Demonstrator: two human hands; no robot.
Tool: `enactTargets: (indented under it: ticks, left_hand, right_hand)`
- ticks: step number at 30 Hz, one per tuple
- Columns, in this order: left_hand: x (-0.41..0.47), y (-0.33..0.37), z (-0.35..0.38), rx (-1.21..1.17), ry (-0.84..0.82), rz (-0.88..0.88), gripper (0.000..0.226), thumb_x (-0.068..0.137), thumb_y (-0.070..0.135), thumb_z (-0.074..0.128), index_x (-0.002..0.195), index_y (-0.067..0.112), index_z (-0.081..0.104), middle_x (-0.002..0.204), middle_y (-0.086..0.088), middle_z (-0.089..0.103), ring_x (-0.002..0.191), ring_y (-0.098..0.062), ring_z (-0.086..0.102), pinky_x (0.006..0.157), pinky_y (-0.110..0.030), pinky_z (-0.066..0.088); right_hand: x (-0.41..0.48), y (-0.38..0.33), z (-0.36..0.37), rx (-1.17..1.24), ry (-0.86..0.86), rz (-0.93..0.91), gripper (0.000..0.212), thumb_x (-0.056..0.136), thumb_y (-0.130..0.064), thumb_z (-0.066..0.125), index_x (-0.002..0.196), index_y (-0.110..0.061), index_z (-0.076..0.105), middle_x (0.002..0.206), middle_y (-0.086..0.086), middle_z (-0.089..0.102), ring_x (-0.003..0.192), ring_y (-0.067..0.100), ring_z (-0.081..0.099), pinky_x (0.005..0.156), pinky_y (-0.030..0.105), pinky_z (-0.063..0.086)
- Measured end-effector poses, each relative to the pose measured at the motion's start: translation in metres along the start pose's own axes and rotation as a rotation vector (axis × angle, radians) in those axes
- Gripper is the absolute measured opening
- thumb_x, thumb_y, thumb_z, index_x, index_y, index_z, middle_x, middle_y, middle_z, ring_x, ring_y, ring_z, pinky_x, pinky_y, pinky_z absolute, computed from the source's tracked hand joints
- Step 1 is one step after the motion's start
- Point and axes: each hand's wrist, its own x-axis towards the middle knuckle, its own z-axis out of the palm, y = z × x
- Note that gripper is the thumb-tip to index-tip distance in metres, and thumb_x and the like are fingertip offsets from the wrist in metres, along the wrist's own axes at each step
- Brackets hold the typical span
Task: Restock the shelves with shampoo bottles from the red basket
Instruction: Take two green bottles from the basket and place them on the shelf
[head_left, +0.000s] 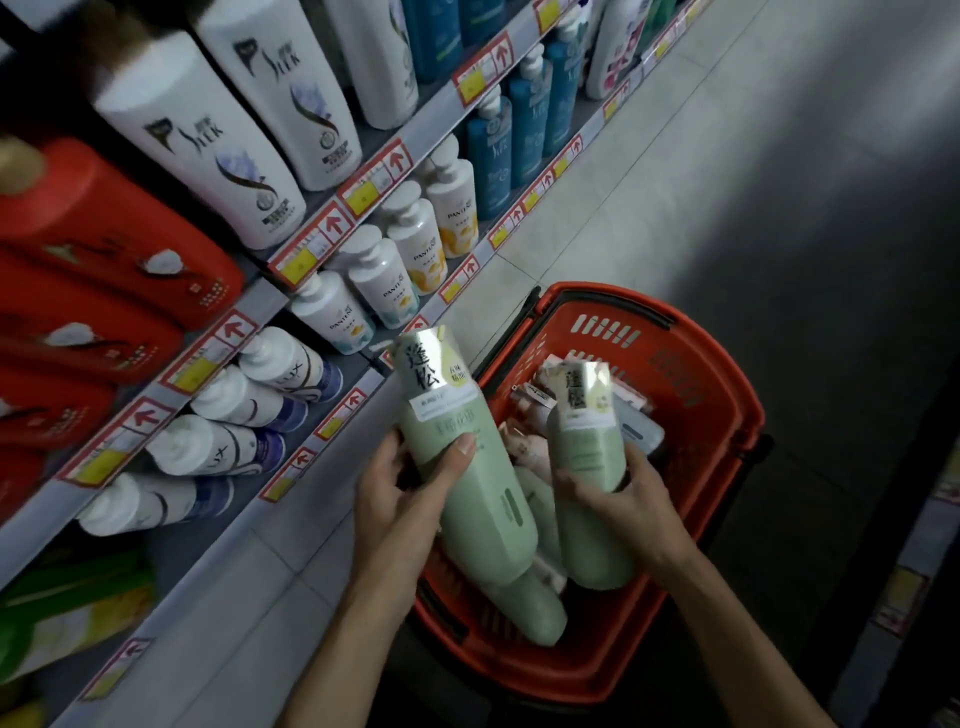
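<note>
The left hand (400, 499) is closed round the middle of a large pale green bottle (483, 514) - thumb laid across the front, fingers wrapped out of sight behind it. The bottle is tilted, its silver-labelled end pointing up toward the shelves (434, 117) and its other end low over the near side of the red basket (727, 415).

The right hand (623, 504) grips a second green bottle (587, 447) of the same kind, a little smaller in the frame. The thumb presses on the front and the fingers curl round the right side. This bottle stands more nearly upright over the middle of the basket, just beside the first, with a narrow gap between them. Whether its lower end touches the goods below cannot be told.

The basket sits on the tiled floor (623, 208) close to the foot of the shelves. Inside it lie more goods - another green bottle (540, 504) between the two held ones, some pale pinkish bottles (530, 447) and a grey one (641, 431) behind the right hand.

On the shelves to the left stand rows of white bottles (384, 280) with yellow and blue labels, white and purple bottles (249, 395) below them, red bottles (104, 244) and tall white bottles (218, 156) higher up, and blue bottles (519, 135) farther along. Red price tags (332, 223) with arrows line the shelf edges.
</note>
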Motion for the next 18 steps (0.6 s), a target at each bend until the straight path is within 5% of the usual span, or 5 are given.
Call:
enactTargets:
  ticks: [7,13,18]
  left_hand:
    - [-0.037,0.085,-0.038,-0.028,-0.095,0.133,0.044,0.073,0.034,0.08,0.114,0.022,0.07,0.109,0.0,0.076,0.104,-0.016,0.072,0.084,-0.031,0.057]
    - [-0.085,0.185,-0.064,-0.17,-0.118,0.195,0.06,0.056,0.044,0.083,0.115,0.041,0.07,0.118,0.004,0.074,0.111,-0.02,0.07,0.094,-0.044,0.052]
    - [-0.137,0.284,-0.078,-0.164,-0.174,0.28,0.048,0.078,0.036,0.08,0.123,0.036,0.065,0.116,0.005,0.075,0.107,-0.016,0.071,0.089,-0.041,0.055]
  right_hand:
    - [-0.075,-0.112,-0.001,0.303,-0.049,-0.14,0.048,0.069,-0.033,0.079,0.114,-0.028,0.063,0.098,-0.004,0.076,0.086,0.016,0.075,0.064,0.026,0.06]
    - [-0.146,-0.218,0.006,0.37,-0.139,-0.267,0.037,0.084,-0.029,0.076,0.118,-0.022,0.063,0.102,0.003,0.076,0.092,0.022,0.074,0.071,0.031,0.061]
    - [-0.205,-0.302,0.008,0.386,-0.191,-0.364,0.034,0.093,-0.029,0.065,0.123,-0.015,0.062,0.113,0.011,0.073,0.104,0.029,0.071,0.086,0.043,0.06]
